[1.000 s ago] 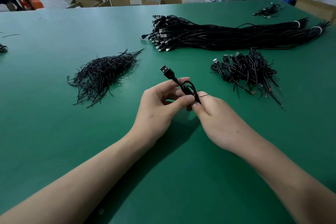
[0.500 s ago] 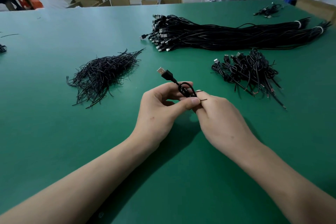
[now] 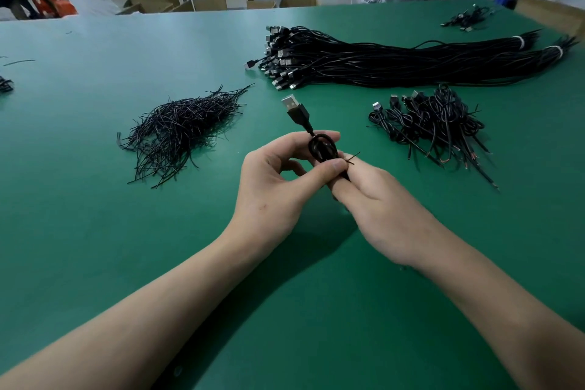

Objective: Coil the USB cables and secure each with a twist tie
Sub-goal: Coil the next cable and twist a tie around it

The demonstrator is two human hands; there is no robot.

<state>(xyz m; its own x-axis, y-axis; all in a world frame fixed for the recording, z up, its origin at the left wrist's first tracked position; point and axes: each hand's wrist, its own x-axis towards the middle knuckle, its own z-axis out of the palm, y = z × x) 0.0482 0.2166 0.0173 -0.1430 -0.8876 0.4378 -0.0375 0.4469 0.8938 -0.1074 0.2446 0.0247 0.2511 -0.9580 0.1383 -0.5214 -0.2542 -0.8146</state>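
Fingers of the left hand pinch the coiled cable; fingers of the right hand clamp its twist tie, right of the pile of ties.

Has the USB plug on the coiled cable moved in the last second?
Yes: the USB plug has shifted slightly away from the person, toward the long cable bundle.

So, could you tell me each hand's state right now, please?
Left hand: holding the coiled USB cable.
Right hand: pinching the twist tie on it.
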